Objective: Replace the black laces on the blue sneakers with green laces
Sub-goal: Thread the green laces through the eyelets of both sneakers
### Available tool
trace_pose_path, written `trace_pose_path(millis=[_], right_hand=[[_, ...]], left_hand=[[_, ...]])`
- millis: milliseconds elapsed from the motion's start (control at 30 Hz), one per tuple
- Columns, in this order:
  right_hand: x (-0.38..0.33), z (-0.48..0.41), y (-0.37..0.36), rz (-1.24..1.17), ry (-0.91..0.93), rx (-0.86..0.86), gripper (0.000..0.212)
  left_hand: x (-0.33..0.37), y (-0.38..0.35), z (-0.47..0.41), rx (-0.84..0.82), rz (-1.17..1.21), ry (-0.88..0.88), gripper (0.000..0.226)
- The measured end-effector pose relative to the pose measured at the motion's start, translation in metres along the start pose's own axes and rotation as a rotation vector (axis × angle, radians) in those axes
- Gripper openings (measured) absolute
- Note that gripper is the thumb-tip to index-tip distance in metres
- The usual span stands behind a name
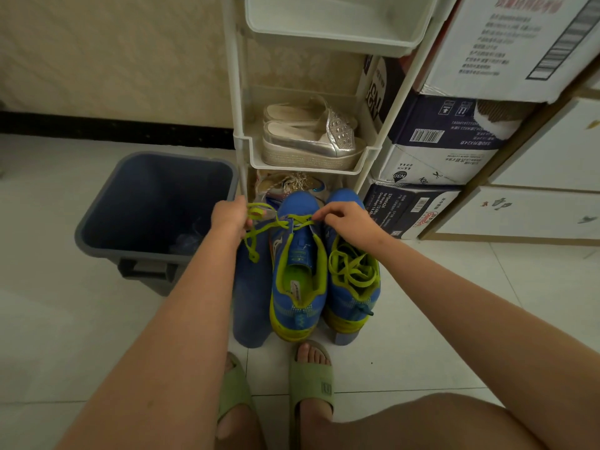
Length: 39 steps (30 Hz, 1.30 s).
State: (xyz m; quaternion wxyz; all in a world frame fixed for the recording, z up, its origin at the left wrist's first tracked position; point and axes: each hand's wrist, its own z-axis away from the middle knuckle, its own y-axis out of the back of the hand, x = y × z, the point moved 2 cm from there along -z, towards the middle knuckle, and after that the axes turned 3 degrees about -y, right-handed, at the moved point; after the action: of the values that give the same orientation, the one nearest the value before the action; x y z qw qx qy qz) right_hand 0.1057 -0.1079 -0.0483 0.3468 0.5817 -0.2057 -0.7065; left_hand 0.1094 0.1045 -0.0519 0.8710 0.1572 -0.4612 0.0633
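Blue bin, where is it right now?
In the head view the blue bin stands on the floor at left, beside the white shoe rack and just left of the left hand.

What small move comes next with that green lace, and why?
Probably draw the green lace snug with the left hand while the right hand pinches it at the eyelets: it crosses only the toe end of the left sneaker and hangs slack.

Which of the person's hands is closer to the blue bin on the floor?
Left. The left hand grips the green lace right beside the bin; the right hand pinches the lace over the sneakers, farther from the bin.
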Motion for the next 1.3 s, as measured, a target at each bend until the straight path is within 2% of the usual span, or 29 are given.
trace_pose_path(millis=[100,200,333,533,600,733,933,1033,1200,1300], right_hand=[[-0.001,0.000,-0.001,0.030,0.001,-0.001,0.028],[0.002,-0.003,-0.003,0.027,-0.002,0.023,0.028],[0.001,-0.002,-0.003,0.020,-0.007,0.020,0.028],[0.001,-0.003,-0.004,0.050,-0.002,0.021,0.027],[0.002,-0.002,-0.005,0.084,0.001,0.031,0.026],[0.000,0.002,-0.005,0.206,0.006,0.038,0.025],[-0.010,-0.001,-0.005,0.130,0.004,0.070,0.026],[-0.032,-0.011,-0.011,0.125,0.041,0.076,0.027],[-0.062,-0.032,-0.046,0.553,0.147,-0.136,0.030],[-0.064,-0.036,-0.055,0.666,0.125,-0.230,0.034]], left_hand=[[0.007,-0.012,0.007,-0.113,-0.189,-0.048,0.041],[-0.001,-0.022,0.009,-0.152,-0.356,-0.186,0.047],[-0.015,-0.031,0.017,-0.178,-0.439,-0.272,0.025],[-0.013,-0.028,0.015,-0.052,-0.435,-0.354,0.014],[-0.015,-0.027,0.009,-0.041,-0.445,-0.308,0.018],[-0.021,-0.022,-0.006,-0.093,-0.463,-0.095,0.042],[-0.016,-0.022,-0.005,-0.136,-0.417,-0.070,0.053],[-0.018,-0.022,-0.004,-0.127,-0.399,-0.046,0.050],[-0.015,-0.022,-0.001,-0.117,-0.340,-0.009,0.042],[-0.013,-0.020,-0.002,-0.103,-0.293,0.001,0.047]])
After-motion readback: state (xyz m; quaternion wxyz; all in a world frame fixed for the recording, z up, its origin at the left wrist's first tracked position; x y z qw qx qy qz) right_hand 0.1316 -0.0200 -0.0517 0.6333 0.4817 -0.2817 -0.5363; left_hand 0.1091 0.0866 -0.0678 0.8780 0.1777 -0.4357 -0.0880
